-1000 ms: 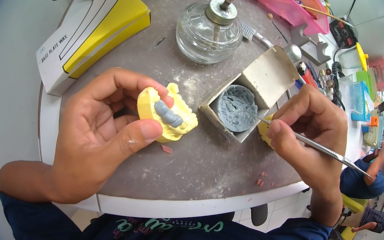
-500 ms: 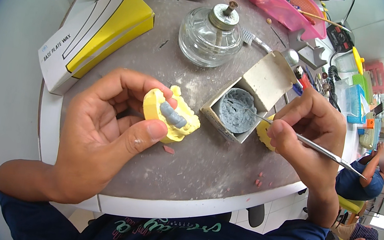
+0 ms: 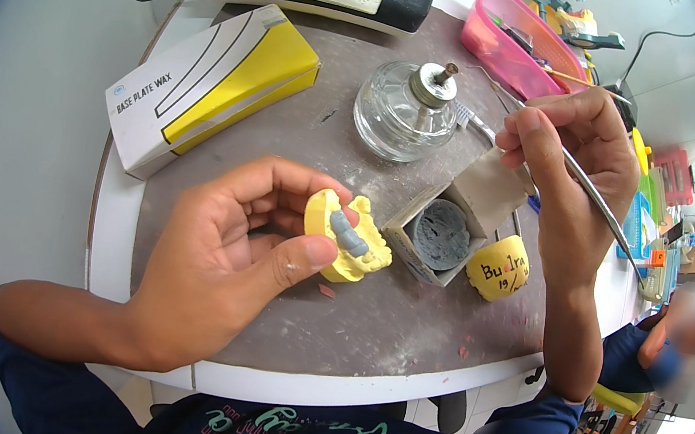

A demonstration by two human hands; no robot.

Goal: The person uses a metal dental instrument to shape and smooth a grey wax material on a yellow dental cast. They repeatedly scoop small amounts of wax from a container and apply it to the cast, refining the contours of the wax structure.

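Yellow cast (image 3: pixel 361 261), centre frame: clamped in left fingers (image 3: pixel 308 179); hold steady, spare grey build-up (image 3: pixel 347 235). Metal tool (image 3: pixel 598 203), upper right: pinched in right fingers (image 3: pixel 546 148); steer clear of glass lamp (image 3: pixel 398 121).

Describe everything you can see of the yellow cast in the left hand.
The yellow cast looks like matt, hard plaster, with bumpy, toothlike shapes along its right side. A smooth, lumpy, waxlike grey strip lies on its upper face. The left hand pinches its left part between thumb and fingers, bumpy side up. It sits left of the open box; whether it touches the tabletop is unclear.
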